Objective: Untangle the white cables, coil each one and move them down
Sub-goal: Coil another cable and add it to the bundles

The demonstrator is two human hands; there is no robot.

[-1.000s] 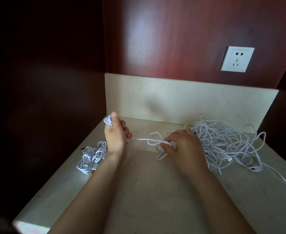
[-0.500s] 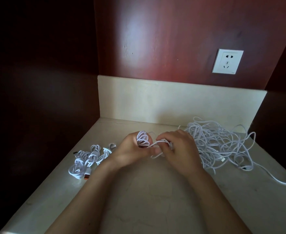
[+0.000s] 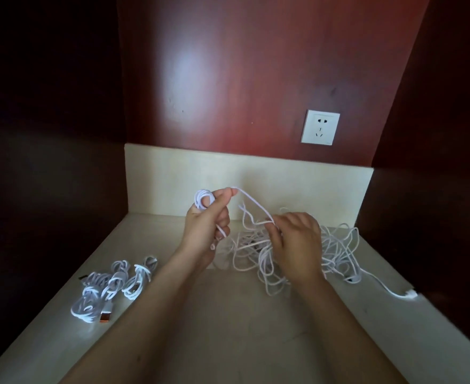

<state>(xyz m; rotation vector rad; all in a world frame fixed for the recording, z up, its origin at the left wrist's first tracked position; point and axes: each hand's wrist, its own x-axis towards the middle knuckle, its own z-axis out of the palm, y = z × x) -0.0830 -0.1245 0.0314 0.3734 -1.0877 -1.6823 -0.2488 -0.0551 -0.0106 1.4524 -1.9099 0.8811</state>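
Head view gives me both hands raised over the pale counter (image 3: 228,336), in a dim alcove with a red-brown wooden wall (image 3: 256,65) behind. From where I sit, the left hand (image 3: 206,231) has its fingers curled and holds a small coil (image 3: 203,199) of white cable, looped round the fingertips at the top of the fist, with the thumb pressed against the line as it leaves. A single strand (image 3: 251,202) runs from that thumb down and to the right, into the right hand (image 3: 297,245). I see that hand palm down, its fingers bent and pinching the strand at their tips, just above the heap.

Under and behind the right hand lies the tangle of white cables (image 3: 339,245), spread loosely on the counter toward the back right corner. One line trails out of it to the right and ends in a white plug (image 3: 409,294) near the counter's edge.

Well apart, at the front left of the counter, lie the coiled bundles (image 3: 111,284), several, touching one another; one shows an orange connector (image 3: 105,316). On the wall above the cream upstand (image 3: 172,181) sits a white socket (image 3: 320,127).
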